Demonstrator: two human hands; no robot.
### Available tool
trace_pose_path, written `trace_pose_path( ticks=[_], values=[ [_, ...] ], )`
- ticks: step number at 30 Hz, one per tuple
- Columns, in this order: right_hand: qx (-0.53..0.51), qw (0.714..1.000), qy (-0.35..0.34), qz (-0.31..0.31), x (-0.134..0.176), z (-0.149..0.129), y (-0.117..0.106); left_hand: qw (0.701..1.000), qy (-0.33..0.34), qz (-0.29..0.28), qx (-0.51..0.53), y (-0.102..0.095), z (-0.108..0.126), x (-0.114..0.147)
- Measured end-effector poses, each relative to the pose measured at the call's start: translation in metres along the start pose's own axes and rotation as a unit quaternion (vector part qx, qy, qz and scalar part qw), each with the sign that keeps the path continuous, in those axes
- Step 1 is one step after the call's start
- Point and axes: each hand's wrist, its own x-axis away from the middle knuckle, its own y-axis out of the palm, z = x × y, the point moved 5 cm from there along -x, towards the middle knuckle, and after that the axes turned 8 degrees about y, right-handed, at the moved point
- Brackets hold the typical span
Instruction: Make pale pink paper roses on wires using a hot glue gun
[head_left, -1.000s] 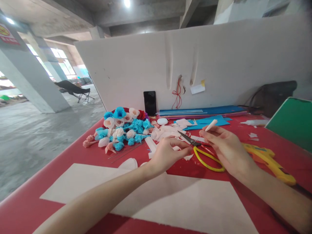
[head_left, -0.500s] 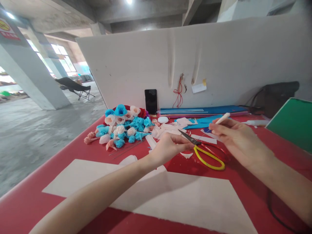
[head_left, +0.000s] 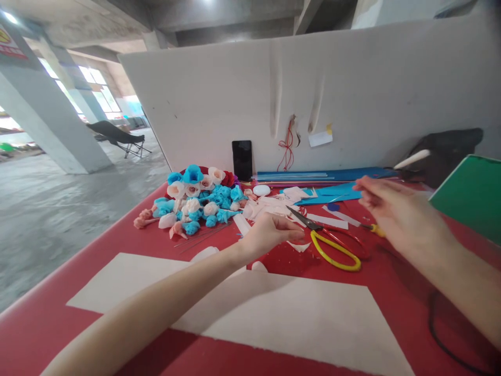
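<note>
My left hand (head_left: 270, 232) is closed in a pinch over the table, left of the scissors; whatever its fingertips hold is too small to make out. The scissors (head_left: 332, 249), with one yellow and one red handle, lie on the table with blades towards the left. Higher at the right, my right hand (head_left: 395, 214) has its fingertips pinched on a thin thread, faintly visible running down to the left. Just above this hand is a slim white stick (head_left: 413, 159); how it is held or attached cannot be told. A large cream paper sheet (head_left: 297, 318) lies under my left forearm.
Blue, white and pink paper flowers (head_left: 211, 201) are heaped at the back left. White paper scraps (head_left: 270, 206), blue paper (head_left: 332, 194) and a yellow-handled tool (head_left: 378, 230) lie behind the hands. A phone (head_left: 242, 160) leans on the white panel; a green board (head_left: 469, 196) stands right.
My right hand has moved right and slightly up, away from my left hand. The white stick has swung up and right, from the fingertips to above the hand. My left hand has barely moved.
</note>
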Motion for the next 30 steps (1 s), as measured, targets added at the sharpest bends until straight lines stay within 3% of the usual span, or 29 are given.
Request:
trace_pose_path(
  ticks=[3,7,16,25,30],
  values=[
    [-0.003,1.0,-0.023,-0.001,-0.008,-0.007,-0.007,0.997,0.015,-0.029,-0.066,-0.004,-0.008,-0.004],
    [0.018,1.0,0.012,-0.023,-0.002,0.004,0.002,0.989,0.026,-0.043,-0.14,-0.008,-0.015,-0.006],
    [0.046,0.997,0.04,-0.041,0.007,0.011,0.013,0.965,0.032,-0.013,-0.259,-0.015,-0.019,-0.005],
    [0.071,0.989,0.042,-0.122,0.013,0.021,0.021,0.965,0.077,-0.014,-0.252,-0.015,-0.009,-0.005],
    [0.095,0.978,0.047,-0.182,0.019,0.022,0.029,0.962,0.104,-0.095,-0.236,-0.019,0.009,-0.001]
  ],
)
